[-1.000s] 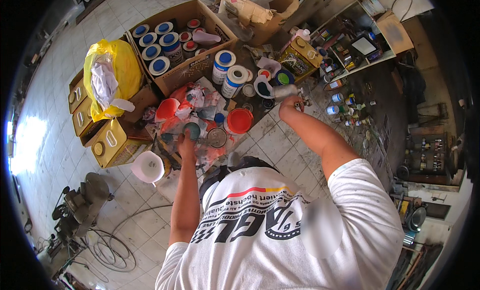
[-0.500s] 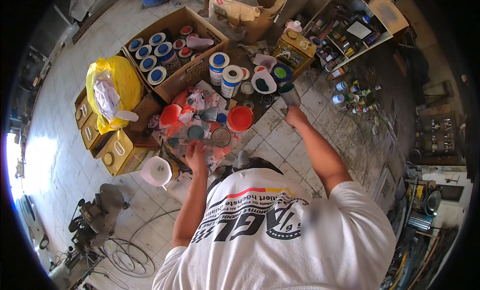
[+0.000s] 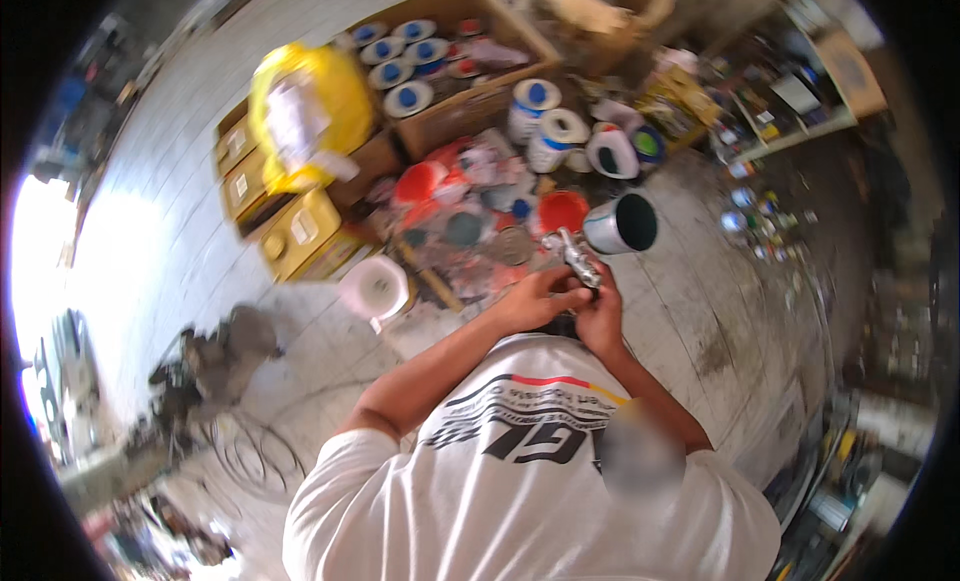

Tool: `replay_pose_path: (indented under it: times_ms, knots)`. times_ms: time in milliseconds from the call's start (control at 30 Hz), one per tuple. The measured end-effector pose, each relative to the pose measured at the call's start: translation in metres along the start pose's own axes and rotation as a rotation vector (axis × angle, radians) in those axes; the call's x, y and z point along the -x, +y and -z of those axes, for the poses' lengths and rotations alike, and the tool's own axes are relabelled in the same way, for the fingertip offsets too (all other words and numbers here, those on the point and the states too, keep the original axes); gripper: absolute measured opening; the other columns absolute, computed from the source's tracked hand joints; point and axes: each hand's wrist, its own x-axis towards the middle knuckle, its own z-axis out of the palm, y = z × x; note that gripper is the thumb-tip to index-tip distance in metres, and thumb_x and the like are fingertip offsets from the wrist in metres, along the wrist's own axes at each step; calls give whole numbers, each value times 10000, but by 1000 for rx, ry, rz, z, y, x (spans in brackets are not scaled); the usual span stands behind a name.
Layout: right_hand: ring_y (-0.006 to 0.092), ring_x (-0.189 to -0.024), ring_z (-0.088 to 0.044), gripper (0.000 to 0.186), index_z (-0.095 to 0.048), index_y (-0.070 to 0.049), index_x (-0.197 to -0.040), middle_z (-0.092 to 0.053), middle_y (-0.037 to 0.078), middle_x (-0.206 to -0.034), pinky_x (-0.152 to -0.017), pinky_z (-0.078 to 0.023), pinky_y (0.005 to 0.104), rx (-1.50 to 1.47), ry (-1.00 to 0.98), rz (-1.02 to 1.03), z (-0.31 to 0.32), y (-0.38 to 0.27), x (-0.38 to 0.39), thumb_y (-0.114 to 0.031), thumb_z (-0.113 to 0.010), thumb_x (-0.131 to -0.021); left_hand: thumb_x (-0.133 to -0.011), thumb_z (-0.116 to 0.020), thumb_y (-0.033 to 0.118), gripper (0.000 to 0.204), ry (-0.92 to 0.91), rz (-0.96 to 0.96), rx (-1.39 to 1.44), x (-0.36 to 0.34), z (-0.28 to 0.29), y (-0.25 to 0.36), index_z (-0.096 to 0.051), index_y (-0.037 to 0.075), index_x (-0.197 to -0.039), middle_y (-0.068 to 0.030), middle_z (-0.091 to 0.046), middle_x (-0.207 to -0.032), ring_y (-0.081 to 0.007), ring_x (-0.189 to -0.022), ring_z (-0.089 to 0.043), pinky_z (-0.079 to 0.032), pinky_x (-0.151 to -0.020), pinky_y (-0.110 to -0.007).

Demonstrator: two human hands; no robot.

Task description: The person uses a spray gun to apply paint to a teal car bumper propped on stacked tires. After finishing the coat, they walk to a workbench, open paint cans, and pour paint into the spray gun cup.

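My left hand and my right hand are together in front of my shirt, both closed on a silver spray gun. A metal cup with a dark green inside rises at the upper right of the gun; whether they are joined is hard to tell through the blur. Just beyond lie a red paint container and a round lid on paint-stained paper. A white funnel-like cup stands to the left of my hands.
A carton of cans, gold tins and a yellow bag stand ahead. Small bottles sit near an open shelf unit at right. Machinery and a coiled hose lie at left.
The spray gun and cup have swung down and turned toward me. My left hand has left the paper area and joined my right hand at the gun. The view has shifted.
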Motion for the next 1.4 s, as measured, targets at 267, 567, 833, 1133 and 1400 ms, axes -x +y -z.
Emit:
replay_pose_path:
  times_ms: [267, 567, 833, 1133, 1400]
  knots:
    - [230, -1052, -645, 431, -565, -29, -1370, -636, 146, -1244, -828, -551, 350, 2, -280, -6, -36, -42, -8, -38, -632, -945, -850, -712, -2, 385, 968, -479, 37, 177, 190, 68, -642, 6, -1228, -88, -675, -1204, -196, -1130, -624, -478, -982, -333]
    - [355, -1050, -651, 464, -605, -77, -1338, -651, 156, -1190, -860, -549, 396, 333, -489, 430, -81, -54, -26, -50, -664, -879, -616, -938, 32, 1334, 942, -158, -281, 232, 345, -47, -70, 128, -1624, -155, -500, -1470, -245, -1331, -504, -471, -1083, -391]
    - [281, -896, -699, 515, -608, -189, -1354, -620, 77, -1256, -768, -578, 378, 548, -519, 404, -65, -56, -13, -60, -666, -859, -606, -942, 62, 1006, 1063, -329, -331, 222, 331, -28, -397, 33, -1451, -90, -588, -1296, -233, -1182, -586, -504, -1006, -374]
    - [291, -883, -692, 517, -602, -188, -1361, -621, 86, -1236, -773, -568, 391, 595, -557, 253, -45, -32, -1, -61, -667, -864, -533, -956, 42, 1134, 1211, -304, -587, 263, 307, 23, -357, 31, -1496, -92, -488, -1395, -249, -1304, -492, -410, -1130, -455]
    - [309, -996, -687, 529, -537, -202, -1414, -599, 106, -1291, -797, -585, 427, 579, -601, 513, -94, -48, -28, -167, -650, -899, -559, -915, 235, 1130, 1029, -292, -1144, 310, 230, 186, -372, -59, -1505, -137, -592, -1237, -291, -1214, -526, -413, -1075, -443]
